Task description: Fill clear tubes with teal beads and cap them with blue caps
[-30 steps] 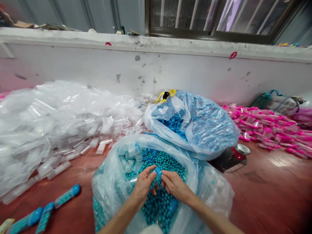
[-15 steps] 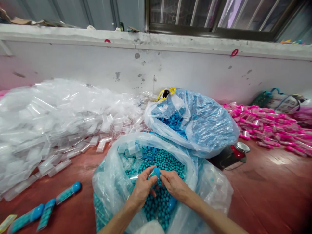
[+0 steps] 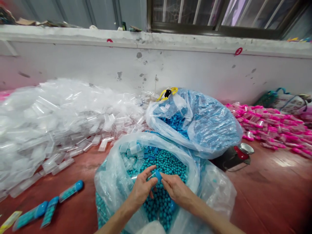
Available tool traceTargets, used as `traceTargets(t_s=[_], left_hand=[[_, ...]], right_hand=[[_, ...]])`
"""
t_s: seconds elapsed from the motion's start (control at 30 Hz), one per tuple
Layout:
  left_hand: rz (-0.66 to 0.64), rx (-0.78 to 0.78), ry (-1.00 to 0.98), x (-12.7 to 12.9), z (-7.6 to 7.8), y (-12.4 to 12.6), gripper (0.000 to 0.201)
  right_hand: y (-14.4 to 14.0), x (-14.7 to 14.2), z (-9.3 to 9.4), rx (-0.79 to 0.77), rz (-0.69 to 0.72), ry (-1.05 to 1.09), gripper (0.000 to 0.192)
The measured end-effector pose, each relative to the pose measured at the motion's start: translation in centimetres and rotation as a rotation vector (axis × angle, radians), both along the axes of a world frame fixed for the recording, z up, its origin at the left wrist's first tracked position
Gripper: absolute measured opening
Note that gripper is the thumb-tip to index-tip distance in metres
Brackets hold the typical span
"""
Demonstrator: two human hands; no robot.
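Note:
Over an open bag of small teal balls, my left hand [image 3: 141, 187] is closed around a clear plastic tube [image 3: 151, 176]. A blue cap [image 3: 158, 175] sits at the tube's right end, and the fingertips of my right hand [image 3: 177, 191] pinch it. Whether the cap is fully seated I cannot tell. Below both hands lie the teal balls [image 3: 168, 164]. The milky plastic bag [image 3: 107, 177] surrounds them. Several empty clear tubes [image 3: 133, 154] and a few blue caps [image 3: 150, 152] rest on the balls at the back left of the bag.
Clear tubes [image 3: 73, 113] are heaped at left. Ball-filled tubes [image 3: 71, 191] lie on the red floor [image 3: 83, 214]. Behind stands a bag of blue caps [image 3: 212, 120]. At right are a dark container with a silver lid [image 3: 246, 148] and a pile of pink-capped tubes [image 3: 273, 128].
The whole view has shifted slightly, so everything sits a little further right. Both hands remain on the tube and cap, and the right fingers have changed position slightly.

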State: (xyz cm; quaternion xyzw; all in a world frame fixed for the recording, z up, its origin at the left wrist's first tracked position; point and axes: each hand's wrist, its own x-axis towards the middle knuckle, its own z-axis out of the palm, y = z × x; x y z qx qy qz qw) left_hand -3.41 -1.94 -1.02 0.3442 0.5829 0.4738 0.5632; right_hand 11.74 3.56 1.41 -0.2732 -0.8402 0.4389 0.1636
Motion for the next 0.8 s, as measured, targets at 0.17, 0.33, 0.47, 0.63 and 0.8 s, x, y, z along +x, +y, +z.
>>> traceTargets(t_s=[0.17,0.33,0.47,0.63,0.8], left_hand=[[0.034,0.001,-0.045,0.2,-0.4,0.0,0.054],[0.030,0.057,0.082,0.6,-1.3,0.1,0.040],[0.022,0.023,0.025,1.1,-1.7,0.1,0.040],[0.027,0.031,-0.026,1.8,-0.9,-0.2,0.048],[0.021,0.075,0.011,1.3,-0.5,-0.6,0.042]], right_hand=[[0.2,0.3,-0.4,-0.049,0.035,-0.049,0.030],[0.3,0.6,-0.3,0.053,0.045,-0.026,0.024],[0.2,0.5,-1.1,-0.087,0.026,-0.012,0.027],[1.3,0.0,-2.0,-0.455,-0.067,0.088,0.030],[1.6,0.0,-0.7,-0.250,0.009,0.001,0.028]])
